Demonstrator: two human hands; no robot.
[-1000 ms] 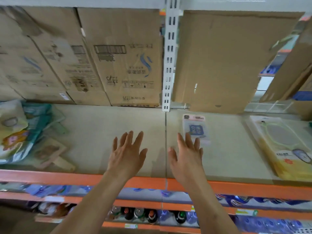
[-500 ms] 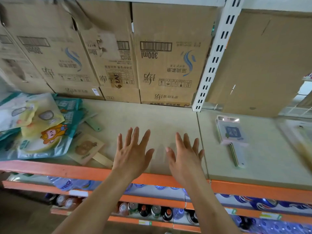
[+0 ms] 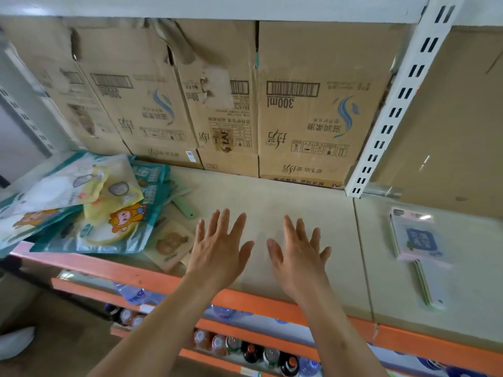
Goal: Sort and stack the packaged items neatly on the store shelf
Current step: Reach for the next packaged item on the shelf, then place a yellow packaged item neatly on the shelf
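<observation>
Packaged items [image 3: 81,213] lie in a loose, overlapping heap at the left end of the shelf [image 3: 272,202]. A flat brown card pack [image 3: 171,243] sits just beside the left hand [image 3: 217,248], and a pink packet [image 3: 416,238] lies well apart on the right. The left hand and the right hand [image 3: 296,254] hover over the bare middle of the shelf, fingers straight and spread, holding nothing. The heap reaches the orange front edge [image 3: 109,270], so tugging one glossy bag carelessly could probably slide others off the near side. Cardboard boxes [image 3: 299,104] behind leave limited depth for stacks.
</observation>
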